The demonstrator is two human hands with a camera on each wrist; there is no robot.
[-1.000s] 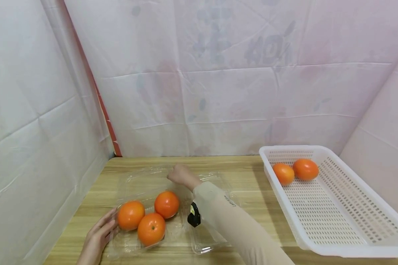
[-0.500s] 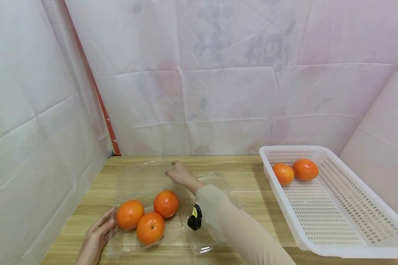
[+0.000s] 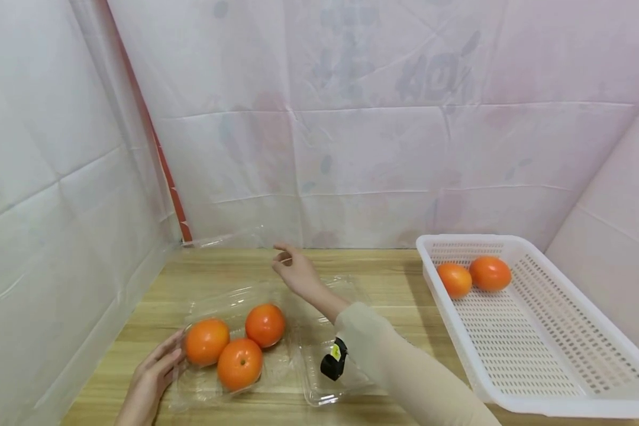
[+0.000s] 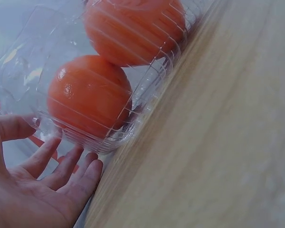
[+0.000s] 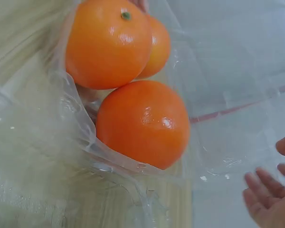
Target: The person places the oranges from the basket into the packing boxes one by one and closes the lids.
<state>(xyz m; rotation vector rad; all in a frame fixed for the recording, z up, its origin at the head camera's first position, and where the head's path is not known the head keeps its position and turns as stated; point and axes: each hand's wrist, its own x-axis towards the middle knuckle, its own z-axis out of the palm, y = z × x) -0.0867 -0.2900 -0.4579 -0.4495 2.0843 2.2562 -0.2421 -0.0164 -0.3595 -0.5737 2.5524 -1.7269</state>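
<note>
A clear plastic clamshell box (image 3: 194, 387) stands on the wooden table with three shiny oranges (image 3: 239, 364) in it. Its transparent lid (image 3: 223, 239) is tilted up at the back, its outline faint. My left hand (image 3: 151, 376) is at the box's left side; in the left wrist view its extended fingertips (image 4: 92, 166) touch the ribbed wall. Behind the oranges, my right hand (image 3: 300, 272) is raised beside the lid. The right wrist view has its spread fingers (image 5: 261, 190) close to the lid edge, with nothing visible between them and the thumb.
A second clear plastic container (image 3: 325, 393) lies right of the box, partly under my right forearm. Farther right stands a white perforated basket (image 3: 538, 355) with two oranges (image 3: 490, 273) at its back left. White sheets (image 3: 351, 160) wall the table at the back and sides.
The lid has swung upward and back from its lower position. My right hand has lifted and moved slightly right, its fingers spreading. The left hand stays at the box's side.
</note>
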